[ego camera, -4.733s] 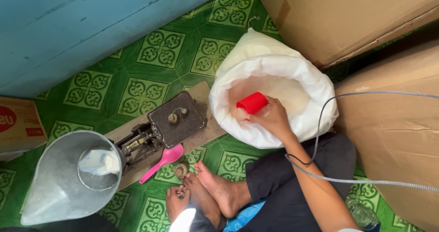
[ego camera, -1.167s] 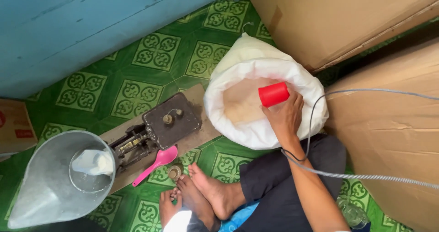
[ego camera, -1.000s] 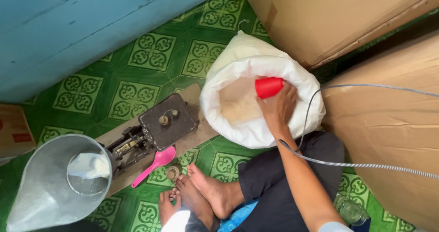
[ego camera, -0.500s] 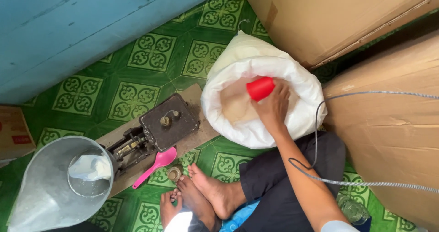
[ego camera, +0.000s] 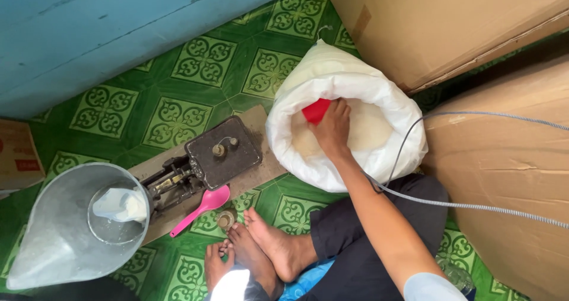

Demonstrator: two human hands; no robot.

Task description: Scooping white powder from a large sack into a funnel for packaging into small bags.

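Green patterned floor tiles below. Right hand gripping red cup inside white sack, frame centre; mid-scoop, lifting out level probably next. Left hand unseen.

Under you is a green patterned tile floor. On it, at centre, lies a wooden board carrying a balance scale. A pink spoon rests at the board's near edge. To the right stands an open white sack, with cardboard boxes beyond.
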